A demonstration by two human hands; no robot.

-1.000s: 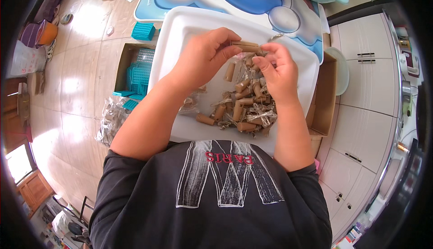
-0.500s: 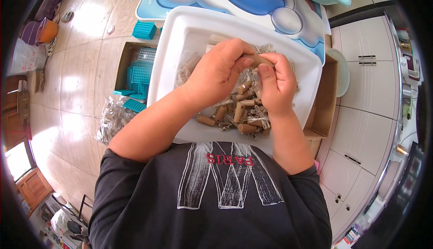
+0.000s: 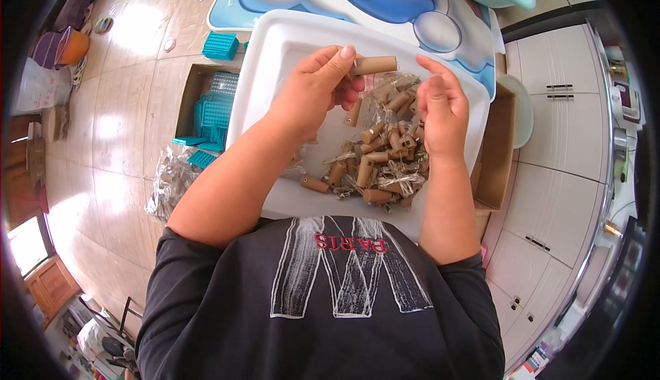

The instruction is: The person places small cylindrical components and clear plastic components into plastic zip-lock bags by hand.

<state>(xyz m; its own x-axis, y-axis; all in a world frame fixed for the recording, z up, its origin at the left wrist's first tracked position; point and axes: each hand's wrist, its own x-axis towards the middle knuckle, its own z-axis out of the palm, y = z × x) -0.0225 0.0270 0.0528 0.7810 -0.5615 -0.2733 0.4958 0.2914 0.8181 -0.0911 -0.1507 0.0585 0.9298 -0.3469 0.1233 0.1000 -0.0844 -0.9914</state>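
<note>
Pale floor tiles and white cabinet doors ring a big white tray (image 3: 275, 50) held at the person's lap, with a cardboard box (image 3: 496, 153) just beside its right edge. Left hand (image 3: 313, 91) pinches one brown cork-like cylinder (image 3: 375, 65) between thumb and fingertips, lifted over the tray's far part. Right hand (image 3: 443, 112) hangs near it with fingers loosely spread and nothing in them that I can see. Below them a heap of the same cylinders (image 3: 375, 163), tangled with thin wire and clear wrapping, lies in the tray. My judgement: the sorting is early, since one piece is out and nearly all the heap is left (no finished pile shows anywhere). Whether a wire trails from the held cylinder is too fine to tell, and the forearms hide part of the tray floor. Teal plastic grids (image 3: 216, 112) sit in a second box on the floor, cut off by the left arm.
</note>
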